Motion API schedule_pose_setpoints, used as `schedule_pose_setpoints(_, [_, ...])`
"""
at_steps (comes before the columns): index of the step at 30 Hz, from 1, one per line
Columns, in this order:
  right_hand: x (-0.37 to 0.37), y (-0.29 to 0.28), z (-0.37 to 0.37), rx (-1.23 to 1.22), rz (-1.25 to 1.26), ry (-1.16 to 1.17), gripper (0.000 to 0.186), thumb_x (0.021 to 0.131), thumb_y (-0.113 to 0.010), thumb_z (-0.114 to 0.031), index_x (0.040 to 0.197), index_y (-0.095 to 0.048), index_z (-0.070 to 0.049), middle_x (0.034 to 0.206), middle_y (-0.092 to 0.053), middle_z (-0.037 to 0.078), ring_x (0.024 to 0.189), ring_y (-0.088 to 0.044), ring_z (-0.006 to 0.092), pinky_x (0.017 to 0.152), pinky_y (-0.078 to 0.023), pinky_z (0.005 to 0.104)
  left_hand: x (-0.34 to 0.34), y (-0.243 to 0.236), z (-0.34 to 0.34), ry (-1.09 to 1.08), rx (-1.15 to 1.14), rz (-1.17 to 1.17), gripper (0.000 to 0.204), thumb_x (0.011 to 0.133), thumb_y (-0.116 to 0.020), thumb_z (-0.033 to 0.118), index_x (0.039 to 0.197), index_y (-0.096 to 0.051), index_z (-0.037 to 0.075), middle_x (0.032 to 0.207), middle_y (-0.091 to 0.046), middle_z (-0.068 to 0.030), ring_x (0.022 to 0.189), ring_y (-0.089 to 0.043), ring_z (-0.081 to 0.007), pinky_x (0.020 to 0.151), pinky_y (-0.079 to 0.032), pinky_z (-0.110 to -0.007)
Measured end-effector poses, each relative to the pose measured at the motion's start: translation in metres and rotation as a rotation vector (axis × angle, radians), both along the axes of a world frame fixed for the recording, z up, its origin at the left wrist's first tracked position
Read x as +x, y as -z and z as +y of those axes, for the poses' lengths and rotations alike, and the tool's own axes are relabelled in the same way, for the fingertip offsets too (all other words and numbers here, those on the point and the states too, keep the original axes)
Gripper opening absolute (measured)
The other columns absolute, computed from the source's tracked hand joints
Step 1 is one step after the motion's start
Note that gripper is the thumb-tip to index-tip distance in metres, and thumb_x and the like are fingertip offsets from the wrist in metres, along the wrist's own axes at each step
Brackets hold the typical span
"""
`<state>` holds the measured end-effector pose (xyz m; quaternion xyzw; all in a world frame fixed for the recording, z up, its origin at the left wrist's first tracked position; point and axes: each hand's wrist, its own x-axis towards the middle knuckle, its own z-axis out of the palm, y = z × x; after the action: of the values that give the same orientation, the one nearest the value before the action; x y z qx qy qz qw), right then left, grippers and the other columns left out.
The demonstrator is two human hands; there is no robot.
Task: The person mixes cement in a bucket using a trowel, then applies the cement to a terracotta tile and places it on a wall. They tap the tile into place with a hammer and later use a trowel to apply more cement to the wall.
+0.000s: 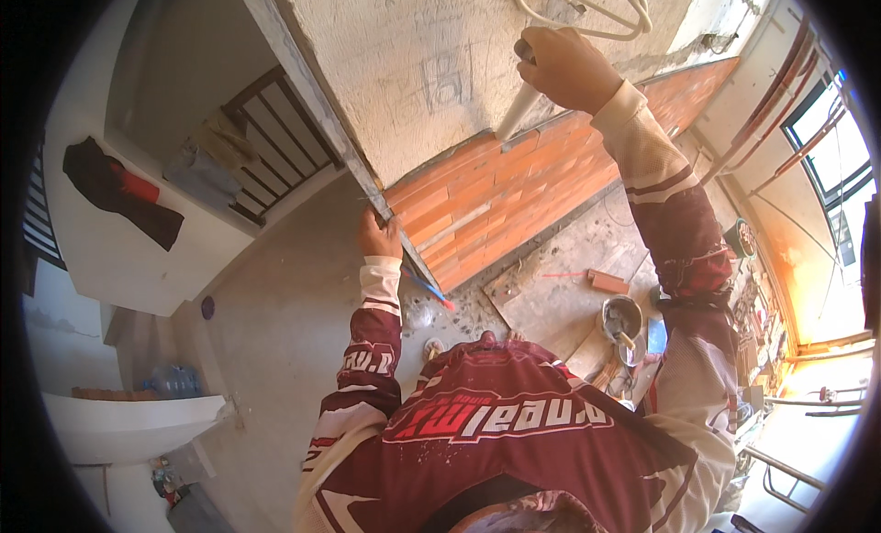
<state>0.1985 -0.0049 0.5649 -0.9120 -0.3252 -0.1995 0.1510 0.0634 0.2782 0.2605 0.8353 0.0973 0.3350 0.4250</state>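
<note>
At the left end of a low course of orange bricks [496, 198], my left hand [379, 235] is closed about the long grey edge strip [353, 161] running along the wall's corner. Higher and to the right, my right hand [571, 70] is wrapped round something whose dark, rounded end shows past the thumb; the fist hides the rest. Below that fist, a pale tube-like piece [518, 111] slants to the top of the bricks. Whether the hand holds this piece cannot be made out. Looped white tubing [633, 24] hangs just above the right hand, against the rough plastered wall [395, 65].
A bucket [622, 320] with a tool in it stands below the brickwork, near a loose brick [607, 283] and a board [532, 290]. On the left are a dark railing [284, 120] and a white ledge [138, 427]. Clutter lies along the right wall.
</note>
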Motion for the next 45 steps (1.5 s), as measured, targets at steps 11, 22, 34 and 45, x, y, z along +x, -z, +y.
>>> schedule_pose_setpoints(11, [-0.001,-0.004,-0.004,0.055,-0.030,-0.016,0.018,0.084,-0.061,-0.015,0.091,-0.064,0.001,0.087,-0.069,0.018,0.086,-0.065,0.0368,0.079,-0.051,0.0439,0.002,0.009,0.001,-0.060,0.063,-0.041,0.035,0.083,-0.075,0.010,0.109,-0.057,-0.003,0.099,-0.065,-0.0188,0.087,-0.066,-0.0311,0.073,-0.052,-0.040])
schedule_pose_setpoints(22, [0.007,-0.001,0.005,-0.013,-0.052,-0.055,0.018,0.084,-0.061,-0.014,0.094,-0.064,0.001,0.084,-0.069,0.018,0.082,-0.067,0.0376,0.075,-0.053,0.0436,0.004,0.018,0.005,-0.019,0.060,-0.060,0.045,0.084,-0.075,0.009,0.121,-0.055,-0.004,0.106,-0.064,-0.0191,0.095,-0.066,-0.0305,0.079,-0.053,-0.037])
schedule_pose_setpoints(34, [0.013,-0.005,0.007,-0.014,-0.020,0.083,0.017,0.084,-0.061,-0.017,0.093,-0.064,-0.003,0.087,-0.069,0.017,0.086,-0.065,0.0379,0.078,-0.051,0.0456,0.006,0.010,-0.003,-0.047,0.068,-0.001,0.044,0.084,-0.074,0.010,0.121,-0.055,-0.004,0.106,-0.064,-0.0190,0.094,-0.064,-0.0305,0.078,-0.052,-0.039])
schedule_pose_setpoints(45, [0.013,-0.013,0.011,0.005,-0.076,0.064,0.017,0.084,-0.060,-0.017,0.092,-0.065,-0.003,0.083,-0.069,0.016,0.083,-0.067,0.0369,0.076,-0.053,0.0462,0.006,0.012,-0.002,0.044,-0.117,-0.134,0.041,0.086,-0.070,0.000,0.122,-0.053,-0.006,0.105,-0.064,-0.0151,0.096,-0.064,-0.0212,0.081,-0.053,-0.035])
